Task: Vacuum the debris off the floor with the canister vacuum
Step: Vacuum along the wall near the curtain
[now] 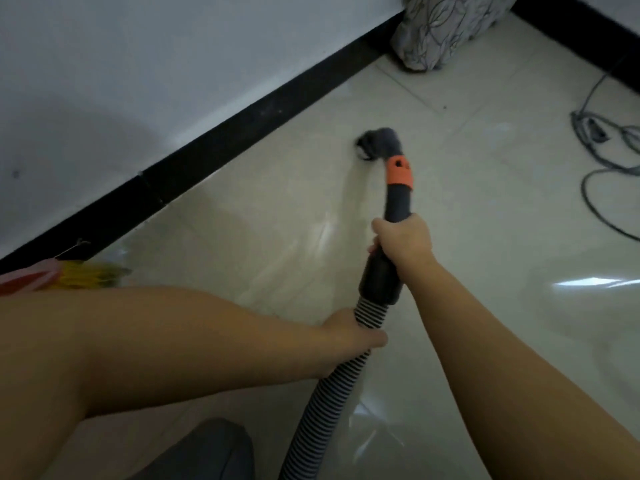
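My right hand (405,244) grips the dark vacuum handle tube (381,275) just below its orange collar (399,171). The grey brush nozzle (377,142) at the tube's tip touches the pale tiled floor (485,209) near the black skirting. My left hand (349,336) holds the ribbed black-and-white hose (322,393) right under the handle cuff. A tiny dark speck (444,107) lies on the tile beyond the nozzle. The canister itself is out of view.
A white wall with black skirting board (221,140) runs diagonally on the left. A patterned grey cushion (446,29) sits in the far corner. Grey cables (595,140) lie on the floor at right. A red-and-yellow object (62,277) lies by the skirting at left.
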`<state>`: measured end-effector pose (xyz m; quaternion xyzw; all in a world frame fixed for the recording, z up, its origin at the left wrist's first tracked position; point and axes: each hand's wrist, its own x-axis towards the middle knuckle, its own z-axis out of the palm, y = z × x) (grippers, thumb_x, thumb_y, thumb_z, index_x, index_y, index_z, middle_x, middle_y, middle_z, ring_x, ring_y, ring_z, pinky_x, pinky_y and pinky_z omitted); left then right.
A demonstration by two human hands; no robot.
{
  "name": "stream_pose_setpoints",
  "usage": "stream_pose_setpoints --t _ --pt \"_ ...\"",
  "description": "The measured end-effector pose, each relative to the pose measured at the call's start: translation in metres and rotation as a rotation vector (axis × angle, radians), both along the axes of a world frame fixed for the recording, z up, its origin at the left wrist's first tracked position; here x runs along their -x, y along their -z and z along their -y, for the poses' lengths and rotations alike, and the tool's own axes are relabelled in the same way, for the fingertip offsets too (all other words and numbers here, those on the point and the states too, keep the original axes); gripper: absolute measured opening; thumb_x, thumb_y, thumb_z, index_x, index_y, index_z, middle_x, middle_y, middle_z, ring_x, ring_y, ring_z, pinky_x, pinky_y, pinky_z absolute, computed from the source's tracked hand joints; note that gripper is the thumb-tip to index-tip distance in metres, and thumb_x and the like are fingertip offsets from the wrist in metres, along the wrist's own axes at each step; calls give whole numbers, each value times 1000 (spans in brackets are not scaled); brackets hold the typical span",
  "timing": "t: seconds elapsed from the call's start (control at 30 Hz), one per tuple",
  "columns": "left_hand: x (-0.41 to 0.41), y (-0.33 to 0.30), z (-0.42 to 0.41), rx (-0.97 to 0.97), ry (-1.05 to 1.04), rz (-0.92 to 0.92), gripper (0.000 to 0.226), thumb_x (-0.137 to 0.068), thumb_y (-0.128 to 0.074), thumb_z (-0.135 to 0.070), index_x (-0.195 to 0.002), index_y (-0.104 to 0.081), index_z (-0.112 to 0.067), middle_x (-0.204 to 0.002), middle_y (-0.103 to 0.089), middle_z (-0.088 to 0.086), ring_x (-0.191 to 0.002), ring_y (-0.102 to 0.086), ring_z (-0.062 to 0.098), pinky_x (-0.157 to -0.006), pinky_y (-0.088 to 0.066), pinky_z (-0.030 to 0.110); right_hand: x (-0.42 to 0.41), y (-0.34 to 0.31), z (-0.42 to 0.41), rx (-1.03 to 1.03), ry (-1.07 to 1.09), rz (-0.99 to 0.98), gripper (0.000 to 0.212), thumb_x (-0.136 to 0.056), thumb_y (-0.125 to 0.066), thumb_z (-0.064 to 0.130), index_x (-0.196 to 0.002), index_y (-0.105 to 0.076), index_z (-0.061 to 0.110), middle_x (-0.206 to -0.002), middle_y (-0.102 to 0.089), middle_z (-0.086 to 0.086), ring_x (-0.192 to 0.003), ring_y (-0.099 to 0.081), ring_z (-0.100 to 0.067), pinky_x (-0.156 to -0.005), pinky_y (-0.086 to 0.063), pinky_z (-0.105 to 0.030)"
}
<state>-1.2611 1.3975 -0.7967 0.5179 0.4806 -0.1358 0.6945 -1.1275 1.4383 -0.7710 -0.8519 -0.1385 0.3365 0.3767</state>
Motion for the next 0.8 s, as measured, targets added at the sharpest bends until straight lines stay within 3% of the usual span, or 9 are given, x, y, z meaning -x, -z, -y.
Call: stream_pose_setpoints --t 0.07,0.13,0.27,0.33,0.4,0.5,0.63,0.8 --pt "-27 -1 -7 -22 94 35 17 -81 -66 -19 -75 -51 -13 -75 -54 5 -69 -55 21 -66 -48 29 -44 7 22 -30 224 3 43 -46 -61 37 -80 -55 11 -88 -70 -21 -80 -69 -38 -76 -58 -52" --pt "-54 -4 -2 -77 205 67 18 -81 -69 -22 -83 -53 -13 -80 -56 6 -75 -57 23 -68 -48 30 -79 6 52 -16 416 9 34 -52 -65 34 -74 -50 12 -93 -70 -21 -85 -69 -37 -80 -57 -53" --pt "-93 -5 12 -232 446 101 47 -82 -71 -25 -119 -46 -12 -110 -57 10 -99 -59 28 -80 -51 35 -115 -4 75 4 654 -16 33 -73 -68 21 -97 -51 5 -97 -68 -15 -84 -68 -31 -81 -57 -48" --pt "-98 2 1 -287 405 98 55 -81 -71 -25 -126 -44 -11 -117 -58 11 -103 -60 30 -84 -53 37 -125 5 55 -32 641 15 34 -70 -68 21 -94 -50 6 -97 -68 -17 -84 -68 -33 -81 -57 -48" --pt "-92 9 -18 -314 263 92 48 -82 -68 -24 -123 -45 -13 -111 -58 8 -99 -61 28 -77 -51 34 -120 12 16 -65 536 18 28 -65 -67 20 -82 -51 5 -87 -68 -21 -76 -68 -35 -79 -58 -49" --pt "-77 17 -43 -308 2 122 35 -84 -64 -20 -113 -45 -13 -97 -56 4 -85 -59 23 -73 -50 33 -98 13 -55 -73 231 34 16 -72 -66 12 -74 -51 5 -64 -60 -15 -57 -64 -31 -68 -59 -45" --pt "-73 16 -72 -356 -140 155 32 -84 -63 -18 -111 -46 -10 -88 -57 2 -77 -59 21 -73 -54 36 -74 -2 -119 -9 -116 2 14 -79 -63 8 -77 -48 8 -58 -59 -11 -51 -59 -27 -61 -56 -37" --pt "-85 -5 -112 -411 -25 125 39 -85 -62 -25 -116 -44 -9 -103 -60 8 -90 -62 27 -80 -55 41 -96 -22 -144 8 34 -69 14 -80 -59 2 -90 -51 -1 -60 -56 -12 -47 -57 -22 -57 -53 -32"
